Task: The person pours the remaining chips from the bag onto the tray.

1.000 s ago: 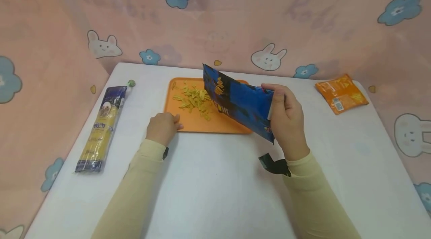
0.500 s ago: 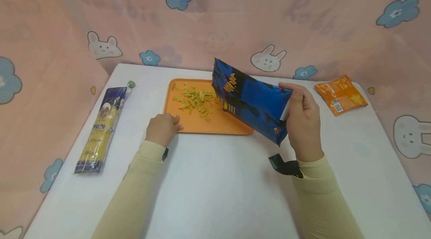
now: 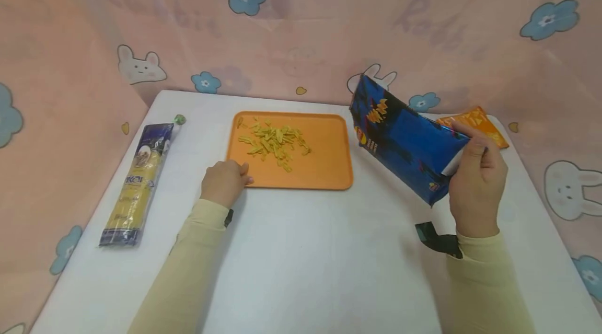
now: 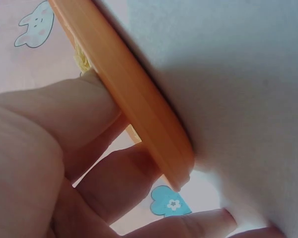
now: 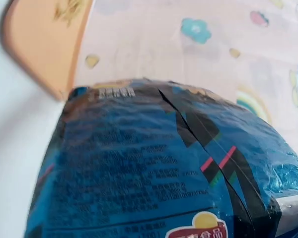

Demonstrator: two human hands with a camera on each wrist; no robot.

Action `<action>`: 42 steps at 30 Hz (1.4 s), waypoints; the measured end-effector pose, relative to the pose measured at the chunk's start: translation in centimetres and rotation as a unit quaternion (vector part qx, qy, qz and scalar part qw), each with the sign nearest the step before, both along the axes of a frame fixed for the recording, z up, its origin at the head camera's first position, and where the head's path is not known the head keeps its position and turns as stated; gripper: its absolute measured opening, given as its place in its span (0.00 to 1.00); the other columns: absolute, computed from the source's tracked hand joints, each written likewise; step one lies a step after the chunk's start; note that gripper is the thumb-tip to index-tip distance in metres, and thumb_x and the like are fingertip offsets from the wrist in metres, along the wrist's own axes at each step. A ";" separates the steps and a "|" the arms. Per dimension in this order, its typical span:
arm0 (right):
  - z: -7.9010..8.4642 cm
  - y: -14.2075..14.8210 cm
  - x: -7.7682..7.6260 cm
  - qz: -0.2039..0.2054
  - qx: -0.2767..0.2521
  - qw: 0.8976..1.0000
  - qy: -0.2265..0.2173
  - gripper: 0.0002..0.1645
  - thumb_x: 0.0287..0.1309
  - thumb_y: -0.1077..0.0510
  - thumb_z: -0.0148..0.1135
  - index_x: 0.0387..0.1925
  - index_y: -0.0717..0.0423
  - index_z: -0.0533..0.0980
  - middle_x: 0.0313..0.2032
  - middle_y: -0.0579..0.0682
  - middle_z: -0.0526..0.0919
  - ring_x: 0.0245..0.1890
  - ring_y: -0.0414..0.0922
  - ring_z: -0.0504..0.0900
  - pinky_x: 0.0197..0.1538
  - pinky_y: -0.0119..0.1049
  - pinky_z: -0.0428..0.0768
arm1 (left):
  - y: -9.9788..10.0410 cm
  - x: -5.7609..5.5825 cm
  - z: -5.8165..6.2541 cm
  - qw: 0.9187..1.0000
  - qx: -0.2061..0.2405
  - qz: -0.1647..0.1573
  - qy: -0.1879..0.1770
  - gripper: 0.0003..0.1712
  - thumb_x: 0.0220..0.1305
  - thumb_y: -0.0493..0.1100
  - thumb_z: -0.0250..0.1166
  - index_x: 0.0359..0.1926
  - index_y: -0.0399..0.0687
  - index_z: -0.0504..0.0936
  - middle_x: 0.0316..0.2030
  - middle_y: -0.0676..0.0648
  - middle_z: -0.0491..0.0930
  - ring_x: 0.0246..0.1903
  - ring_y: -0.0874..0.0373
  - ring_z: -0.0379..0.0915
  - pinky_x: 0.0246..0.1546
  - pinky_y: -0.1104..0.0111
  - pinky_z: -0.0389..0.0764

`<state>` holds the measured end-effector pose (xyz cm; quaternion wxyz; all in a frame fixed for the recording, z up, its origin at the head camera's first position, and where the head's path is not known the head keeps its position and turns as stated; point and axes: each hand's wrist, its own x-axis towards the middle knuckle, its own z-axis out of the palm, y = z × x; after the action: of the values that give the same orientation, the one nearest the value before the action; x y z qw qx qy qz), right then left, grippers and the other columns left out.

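Note:
My left hand [image 3: 224, 182] holds the front left corner of an orange tray [image 3: 324, 174] lying on the white table. In the left wrist view, two digits reach over the tray's rim [image 4: 139, 104] while other fingers extend beside it. Yellow strips like chips [image 3: 275, 140] lie scattered across the tray's left and middle. My right hand [image 3: 479, 182] grips one end of a blue snack bag [image 3: 406, 140], raised and tilted to the right of the tray. Printed text covers the side of the bag [image 5: 134, 163] in the right wrist view; that hand's fingers are out of sight there.
A clear and blue packet of yellow noodles [image 3: 136, 187] lies at the left, near a small green ball-like thing [image 3: 180, 119]. An orange packet [image 3: 484, 122] at the back right is partly behind the bag and right hand. Pink patterned cloth [image 3: 301, 25] rises behind the table.
My right hand has carried the blue bag rightward, from over the tray to beside it. More of the yellow strips now show. The left hand keeps its place at the tray.

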<state>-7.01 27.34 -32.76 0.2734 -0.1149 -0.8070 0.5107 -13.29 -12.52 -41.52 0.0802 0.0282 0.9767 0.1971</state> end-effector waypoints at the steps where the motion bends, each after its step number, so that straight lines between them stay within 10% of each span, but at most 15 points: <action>1: -0.3 0.5 0.1 -0.008 0.014 1.000 0.014 0.27 0.87 0.46 0.38 0.68 0.41 0.81 0.61 0.46 0.81 0.55 0.47 0.78 0.59 0.37 0.81 | 0.0 0.0 0.0 1.000 0.001 0.001 0.000 0.23 0.72 0.50 0.72 0.58 0.38 0.88 0.43 0.31 0.88 0.27 0.45 0.82 0.31 0.52 0.82; 10: -3.5 4.0 0.9 0.027 0.201 0.969 0.141 0.26 0.82 0.46 0.53 0.62 0.60 0.84 0.56 0.59 0.87 0.58 0.51 0.84 0.67 0.31 0.72 | 0.0 0.1 0.2 1.000 0.008 0.002 -0.006 0.24 0.73 0.50 0.71 0.59 0.37 0.87 0.48 0.30 0.86 0.37 0.36 0.87 0.37 0.48 0.85; 15: -5.9 4.1 1.8 0.090 0.336 0.936 0.059 0.25 0.79 0.52 0.61 0.69 0.59 0.78 0.63 0.63 0.82 0.60 0.68 0.79 0.72 0.50 0.70 | -0.1 0.1 0.1 1.000 0.002 0.004 -0.008 0.24 0.74 0.51 0.70 0.57 0.34 0.87 0.48 0.28 0.86 0.42 0.31 0.86 0.48 0.40 0.82; 25: -9.7 2.1 2.2 0.206 0.411 0.863 -0.209 0.32 0.79 0.48 0.60 0.79 0.45 0.69 0.78 0.67 0.61 0.78 0.71 0.51 0.68 0.83 0.34 | -0.1 0.0 -0.1 1.000 -0.001 0.010 -0.013 0.25 0.74 0.52 0.69 0.59 0.34 0.86 0.49 0.28 0.85 0.44 0.29 0.85 0.54 0.40 0.78; 34: -10.9 1.7 2.2 0.266 0.374 0.826 -0.326 0.43 0.76 0.37 0.59 0.82 0.50 0.62 0.82 0.69 0.48 0.79 0.73 0.38 0.70 0.80 0.34 | -0.1 0.2 0.2 1.000 -0.015 -0.001 -0.021 0.28 0.71 0.52 0.72 0.62 0.37 0.84 0.53 0.28 0.84 0.45 0.29 0.84 0.56 0.40 0.76; 42: -10.9 2.1 2.2 0.292 0.342 0.821 -0.351 0.44 0.79 0.32 0.48 0.84 0.50 0.58 0.83 0.68 0.43 0.80 0.74 0.34 0.69 0.81 0.33 | 0.2 0.4 -0.2 0.999 -0.051 -0.009 -0.016 0.30 0.76 0.53 0.66 0.65 0.33 0.82 0.61 0.24 0.77 0.55 0.25 0.79 0.67 0.36 0.67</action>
<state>-4.78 29.46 -43.65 -0.1683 0.0556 -0.9670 0.1833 -12.87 -12.30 -41.68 0.0994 0.0301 0.9837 0.1469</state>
